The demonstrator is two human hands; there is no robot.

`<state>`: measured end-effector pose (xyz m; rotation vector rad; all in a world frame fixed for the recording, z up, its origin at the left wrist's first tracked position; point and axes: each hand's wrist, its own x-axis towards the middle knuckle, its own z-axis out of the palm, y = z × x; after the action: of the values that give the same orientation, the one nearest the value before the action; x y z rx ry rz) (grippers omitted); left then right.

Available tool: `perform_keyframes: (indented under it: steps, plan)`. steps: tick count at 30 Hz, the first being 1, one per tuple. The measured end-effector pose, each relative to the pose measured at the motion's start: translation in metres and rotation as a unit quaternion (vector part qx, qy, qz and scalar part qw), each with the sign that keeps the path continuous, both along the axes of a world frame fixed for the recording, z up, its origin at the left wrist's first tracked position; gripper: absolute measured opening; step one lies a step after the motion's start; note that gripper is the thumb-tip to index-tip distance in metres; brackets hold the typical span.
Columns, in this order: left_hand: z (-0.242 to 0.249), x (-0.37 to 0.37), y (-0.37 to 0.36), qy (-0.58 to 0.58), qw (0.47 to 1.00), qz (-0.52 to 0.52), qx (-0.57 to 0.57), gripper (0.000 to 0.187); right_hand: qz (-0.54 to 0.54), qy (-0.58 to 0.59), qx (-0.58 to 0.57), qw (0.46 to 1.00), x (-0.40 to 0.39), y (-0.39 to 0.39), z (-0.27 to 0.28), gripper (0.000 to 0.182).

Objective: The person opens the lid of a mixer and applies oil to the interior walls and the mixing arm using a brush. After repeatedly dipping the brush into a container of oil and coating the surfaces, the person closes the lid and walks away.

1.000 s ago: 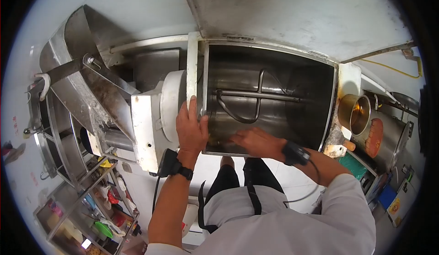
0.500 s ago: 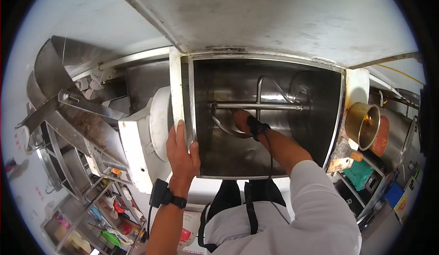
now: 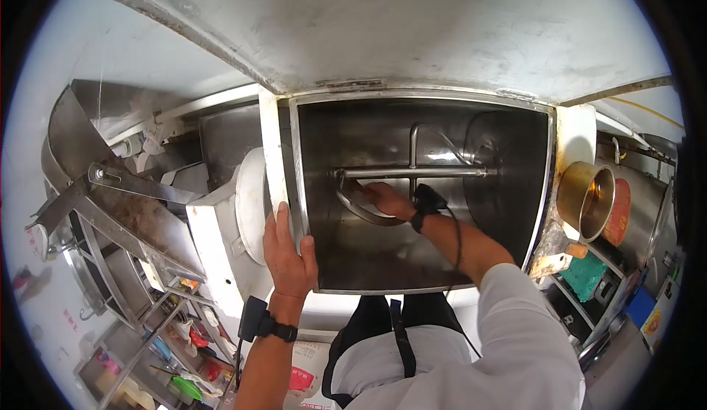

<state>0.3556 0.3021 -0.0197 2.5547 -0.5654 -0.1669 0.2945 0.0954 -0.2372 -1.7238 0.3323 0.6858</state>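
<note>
My left hand (image 3: 289,257) lies flat against the left rim of a steel mixer tub (image 3: 313,281), fingers stretched out and thumb apart. Inside the tub, my right hand (image 3: 390,200) reaches below the horizontal bar of the mixing arm (image 3: 383,173), close to its curved left end. Its fingers look closed and point left; what they hold, if anything, is hidden. A curved metal rod of the mixing arm runs beneath the hand. Both wrists carry black straps with small devices.
The raised lid (image 3: 442,34) hangs over the tub. At right stand a brass-coloured pot (image 3: 578,196) and a green bag (image 3: 584,276). At left are a white round housing (image 3: 252,204), a curved metal chute (image 3: 140,211) and cluttered shelves (image 3: 158,318).
My right hand has turned and drawn back slightly, showing more of its back from under the bar. My left hand stays on the rim. The view has shifted a little.
</note>
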Motion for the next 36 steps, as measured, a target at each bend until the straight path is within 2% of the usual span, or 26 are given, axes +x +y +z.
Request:
perform_keyframes:
  steps: [1, 2, 4, 6, 8, 11, 15, 17, 20, 24, 25, 26, 27, 29, 30, 32, 33, 35, 36]
  plan:
    - [0.0, -0.001, 0.001, -0.004, 1.0, -0.005, -0.004, 0.057, -0.05, -0.06, -0.02, 0.997, 0.005, 0.014, 0.0, 0.028]
    - [0.0, 0.0, 0.001, -0.011, 1.0, -0.01, -0.008, 0.057, -0.049, -0.061, -0.017, 0.997, 0.008, 0.015, -0.001, 0.028]
    - [0.002, 0.0, 0.0, -0.007, 1.0, -0.014, -0.011, 0.057, -0.03, -0.002, 0.021, 0.999, 0.005, 0.015, 0.004, 0.031]
    - [0.001, 0.005, -0.004, -0.01, 1.0, -0.018, -0.023, 0.057, -0.021, 0.009, 0.032, 0.999, -0.001, 0.0, 0.012, 0.035]
    - [0.004, 0.0, -0.002, -0.009, 1.0, -0.013, -0.018, 0.057, -0.028, -0.003, 0.137, 0.99, -0.011, -0.007, 0.044, 0.04]
    - [0.001, 0.0, -0.001, -0.012, 1.0, -0.009, -0.016, 0.056, 0.01, -0.001, 0.149, 0.989, -0.003, -0.023, 0.076, 0.039]
    - [0.001, -0.002, 0.0, -0.008, 1.0, -0.006, -0.013, 0.056, 0.085, -0.02, 0.158, 0.984, -0.011, -0.037, 0.054, 0.037]
    - [0.0, -0.001, 0.0, -0.009, 1.0, -0.004, -0.013, 0.056, 0.117, 0.026, 0.087, 0.989, -0.005, -0.038, 0.033, 0.041]
    - [-0.002, -0.001, 0.002, -0.02, 1.0, -0.01, -0.015, 0.056, 0.08, -0.002, 0.048, 0.996, -0.008, -0.022, 0.013, 0.037]
    - [-0.001, 0.0, 0.001, -0.011, 1.0, -0.007, -0.022, 0.055, 0.082, 0.016, 0.113, 0.99, -0.016, -0.028, 0.021, 0.038]
    - [-0.001, 0.0, 0.001, -0.008, 1.0, -0.005, -0.02, 0.054, 0.164, -0.036, -0.015, 0.986, -0.011, -0.026, 0.018, 0.037]
    - [0.0, 0.0, 0.001, -0.005, 1.0, -0.002, -0.016, 0.054, 0.242, -0.088, -0.141, 0.956, -0.007, -0.023, 0.015, 0.037]
    - [-0.001, 0.0, 0.002, -0.007, 1.0, 0.002, -0.014, 0.054, 0.245, -0.091, -0.139, 0.955, -0.005, -0.016, -0.002, 0.037]
    - [-0.001, -0.001, 0.003, 0.001, 1.0, 0.002, -0.023, 0.054, 0.361, -0.165, -0.36, 0.844, -0.013, 0.003, -0.054, 0.038]
    - [-0.002, -0.001, 0.003, 0.001, 1.0, 0.007, -0.02, 0.054, 0.365, -0.168, -0.357, 0.843, -0.011, 0.007, -0.062, 0.038]
    - [-0.003, 0.0, 0.005, -0.004, 1.0, -0.004, -0.021, 0.055, 0.186, -0.319, -0.46, 0.807, -0.004, 0.014, -0.062, 0.035]
    - [-0.004, 0.0, 0.005, -0.002, 1.0, 0.002, -0.018, 0.055, 0.191, -0.32, -0.456, 0.808, -0.003, 0.012, -0.06, 0.035]
    - [-0.003, 0.0, 0.005, -0.012, 0.999, -0.008, -0.029, 0.056, 0.381, -0.177, -0.365, 0.831, 0.015, 0.001, -0.006, 0.028]
    - [-0.002, 0.0, 0.004, -0.011, 1.0, -0.004, -0.029, 0.056, 0.385, -0.177, -0.363, 0.83, 0.018, 0.002, 0.001, 0.028]
